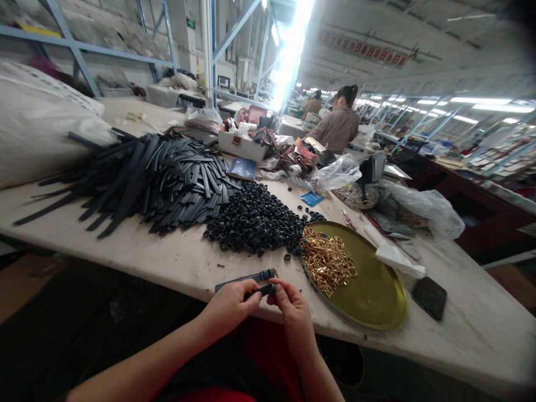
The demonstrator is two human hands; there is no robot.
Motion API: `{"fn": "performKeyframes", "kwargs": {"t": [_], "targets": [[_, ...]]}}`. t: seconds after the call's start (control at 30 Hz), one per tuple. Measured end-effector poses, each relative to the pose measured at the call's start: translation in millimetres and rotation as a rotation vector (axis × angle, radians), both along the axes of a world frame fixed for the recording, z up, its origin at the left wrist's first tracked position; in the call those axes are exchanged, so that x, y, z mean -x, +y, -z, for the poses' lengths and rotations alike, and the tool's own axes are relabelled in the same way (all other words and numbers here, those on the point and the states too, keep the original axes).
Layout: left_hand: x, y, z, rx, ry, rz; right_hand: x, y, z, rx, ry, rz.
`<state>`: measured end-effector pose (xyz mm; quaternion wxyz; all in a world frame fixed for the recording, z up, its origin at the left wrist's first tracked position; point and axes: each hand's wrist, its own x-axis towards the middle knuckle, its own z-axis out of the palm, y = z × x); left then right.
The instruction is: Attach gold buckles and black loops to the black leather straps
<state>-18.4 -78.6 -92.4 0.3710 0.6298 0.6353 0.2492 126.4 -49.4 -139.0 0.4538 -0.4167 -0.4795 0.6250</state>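
My left hand (235, 300) is closed on a dark strap (263, 291) just over the table's front edge. The fingers of my right hand (288, 301) pinch the strap's other end; whether a small loop is there too is too small to tell. Right behind them a finished-looking dark strap (247, 278) with a gold buckle lies on the table. Farther back is a heap of small black loops (259, 220), and to its left a large pile of black straps (167, 178). Gold buckles (329, 259) lie on a round olive-gold tray (379, 290) to the right.
A black phone (429, 297) rests right of the tray on the pale table (469, 312). Scraps, plastic bags (431, 206) and an open box (240, 146) crowd the back. A white sack (42, 123) stands far left. A person (339, 123) sits beyond.
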Motion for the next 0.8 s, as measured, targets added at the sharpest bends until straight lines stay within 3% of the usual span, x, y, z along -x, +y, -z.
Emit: {"fn": "performKeyframes", "kwargs": {"t": [0.17, 0.4, 0.57, 0.8], "targets": [[-0.5, -7.4, 3.3, -0.013, -0.032, -0.031, -2.6, -8.5, -3.3, 0.005, -0.016, -0.010], [4.8, -9.1, 5.5, -0.002, 0.090, 0.041, -2.7, -5.0, 1.4, -0.001, -0.083, -0.093], [0.6, -1.8, 11.7, -0.029, -0.011, -0.001, -0.7, 7.1, 2.4, 0.196, 0.057, -0.156], [-5.3, 9.1, 19.7, -0.003, -0.070, -0.075, 9.3, 13.8, 20.9, 0.390, 0.318, -0.147]]}}
